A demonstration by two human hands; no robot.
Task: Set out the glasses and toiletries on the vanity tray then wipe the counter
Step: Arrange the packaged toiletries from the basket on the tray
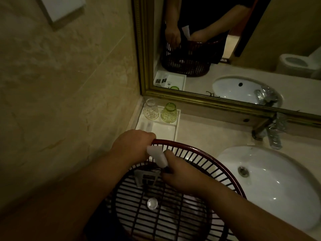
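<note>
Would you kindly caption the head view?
Right hand lifts a white tube from the basket; two glasses stand on the tray.

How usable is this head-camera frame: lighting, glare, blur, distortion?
Head view: dim, yellowish light, with the forearms and the dark red slatted plastic basket underexposed; soft glare on the white oval sink basin; the white tube in the right hand looks slightly smeared; wide-angle bending tilts the gold-framed mirror.
</note>
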